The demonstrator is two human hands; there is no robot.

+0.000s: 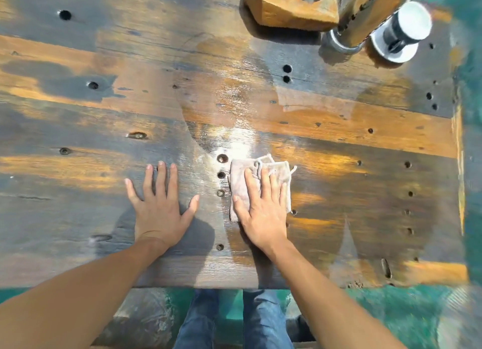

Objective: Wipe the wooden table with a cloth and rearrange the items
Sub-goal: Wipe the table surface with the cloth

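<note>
Flat on the weathered wooden plank table (78, 129), my left hand (159, 213) braces with fingers spread; beside it, my right hand (260, 213) presses the small beige cloth (241, 176). Wiping is underway, I judge; next, sweep toward the white-topped jar (401, 30).

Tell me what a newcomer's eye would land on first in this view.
First, the two hands near the table's front edge: the right hand pressed flat on a folded cloth, the left hand spread bare on the wood beside it. Then the far right corner, where a wooden block and a white-topped cylinder stand.
</note>
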